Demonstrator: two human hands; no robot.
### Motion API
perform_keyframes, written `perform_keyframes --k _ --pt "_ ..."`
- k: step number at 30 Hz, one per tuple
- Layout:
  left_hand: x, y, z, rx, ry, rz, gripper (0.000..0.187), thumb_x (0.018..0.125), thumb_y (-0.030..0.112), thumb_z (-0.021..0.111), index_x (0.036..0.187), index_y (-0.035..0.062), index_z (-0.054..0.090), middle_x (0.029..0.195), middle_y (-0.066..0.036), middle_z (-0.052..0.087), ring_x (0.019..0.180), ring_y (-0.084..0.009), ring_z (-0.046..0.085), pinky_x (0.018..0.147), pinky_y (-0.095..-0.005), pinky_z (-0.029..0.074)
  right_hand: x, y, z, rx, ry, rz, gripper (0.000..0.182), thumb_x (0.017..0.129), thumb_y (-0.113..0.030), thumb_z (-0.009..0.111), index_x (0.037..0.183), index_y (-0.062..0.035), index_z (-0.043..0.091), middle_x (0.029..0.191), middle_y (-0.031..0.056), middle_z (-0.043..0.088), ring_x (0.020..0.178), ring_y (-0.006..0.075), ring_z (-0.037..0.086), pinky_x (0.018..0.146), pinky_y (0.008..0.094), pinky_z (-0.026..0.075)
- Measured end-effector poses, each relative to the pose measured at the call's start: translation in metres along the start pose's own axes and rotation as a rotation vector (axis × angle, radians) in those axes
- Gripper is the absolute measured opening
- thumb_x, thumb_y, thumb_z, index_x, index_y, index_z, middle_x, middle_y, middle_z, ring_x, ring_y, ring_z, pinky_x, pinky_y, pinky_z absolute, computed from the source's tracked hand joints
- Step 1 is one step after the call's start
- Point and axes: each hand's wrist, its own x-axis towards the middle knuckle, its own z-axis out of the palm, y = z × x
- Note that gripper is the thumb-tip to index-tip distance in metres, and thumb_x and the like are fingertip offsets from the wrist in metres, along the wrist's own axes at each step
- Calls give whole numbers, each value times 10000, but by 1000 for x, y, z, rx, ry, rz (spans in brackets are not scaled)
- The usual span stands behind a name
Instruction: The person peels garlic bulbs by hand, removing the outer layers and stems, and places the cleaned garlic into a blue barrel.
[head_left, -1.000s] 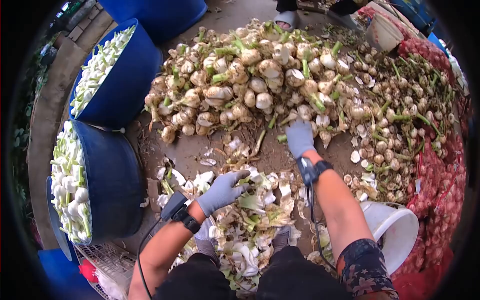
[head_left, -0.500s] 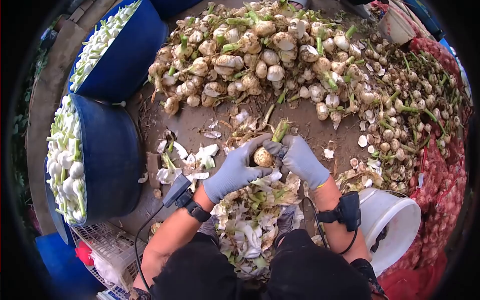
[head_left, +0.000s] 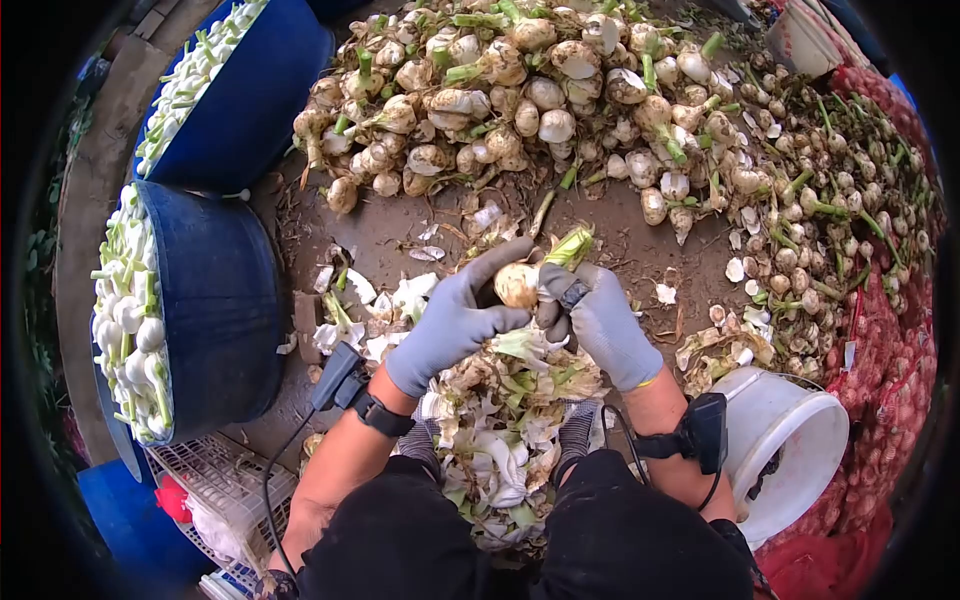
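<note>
Both hands wear grey gloves and work on one garlic bulb [head_left: 516, 286] above the ground in front of me. My left hand [head_left: 450, 328] is closed round the left side of this brownish-white bulb, thumb below and fingers above. Against its right side, my right hand [head_left: 606, 328] has its fingers curled in, at the base of the frayed green stem [head_left: 570, 247]. A dark band crosses a finger of the right glove. What the right fingertips pinch is partly hidden. Under the hands lies a heap of peeled skins [head_left: 500, 455], between the feet.
A big pile of unpeeled garlic [head_left: 540, 95] lies ahead, with smaller bulbs [head_left: 800, 235] to the right. Blue tubs [head_left: 215, 310] of clean garlic stand left, above a white crate [head_left: 225, 490]. A white bucket [head_left: 770, 430] and red net sacks [head_left: 890, 400] are at right.
Both hands have shifted slightly with the bulb, which now shows more of its pale side. The stem's outer layers look paler and more frayed, and the view has moved a little.
</note>
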Motion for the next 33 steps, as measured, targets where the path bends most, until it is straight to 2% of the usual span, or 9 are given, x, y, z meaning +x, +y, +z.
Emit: perform_keyframes --k 6,9,10,12,17,21,25,27,33 --pt "-9 -5 3 -582 -23 -120 699 963 512 498 1486 96 296 1054 -74 647 708 -142 644 579 -228 487 -1 18 6 -937 399 -546 237 911 -235 625 856 -4 630 710 156 640 560 269 627 530 364 467" --pt "-1 -5 9 -832 -16 -165 740 947 573 482 1485 104 285 1039 -67 654 704 -148 647 583 -233 491 1 24 7 -1067 414 -815 196 901 -194 652 924 1 647 787 128 682 674 206 663 611 315 497" --pt "-4 4 5 -766 -3 -221 689 957 463 549 1483 106 282 1019 -75 658 712 -132 628 591 -230 485 2 21 12 -1066 411 -819 196 901 -194 652 924 1 647 787 128 682 674 206 663 611 315 497" --pt "-5 13 8 -505 30 -187 671 943 385 590 1476 105 295 1007 -75 655 715 -122 617 597 -228 483 3 18 23 173 91 -432 194 891 -133 668 1013 18 652 884 84 696 793 140 658 700 277 512" --pt "-7 25 7 -218 47 -318 614 883 197 664 1402 72 361 934 -34 610 749 -121 579 643 -233 472 6 18 11 143 -21 -215 236 892 -52 605 1105 50 610 976 87 669 848 138 657 726 271 546" --pt "-1 -29 -22 155 235 225 606 969 532 482 1220 -18 527 934 -57 625 766 -111 624 629 -221 496 -5 15 17 -103 -22 -317 226 875 -15 633 1091 50 626 1002 67 681 874 120 641 761 259 518" --pt "10 6 -6 354 472 -6 362 1015 317 463 1148 18 618 1008 -66 623 936 -131 582 789 -281 490 -11 24 28 418 -157 -108 255 924 17 495 1163 28 582 1054 93 650 967 156 634 808 285 533" --pt "8 7 -4 536 292 463 333 960 281 563 1173 29 605 1158 -98 590 1068 -172 561 883 -301 485 2 26 11 -2 -15 -248 322 895 7 524 1216 23 550 1068 86 665 912 145 648 800 280 520" --pt "-2 16 2 -174 80 -122 478 857 399 714 1131 25 596 1244 -101 552 1144 -195 537 991 -326 433 -19 27 10 74 -131 -243 225 873 -17 639 1097 0 631 993 58 688 876 145 648 779 295 523"
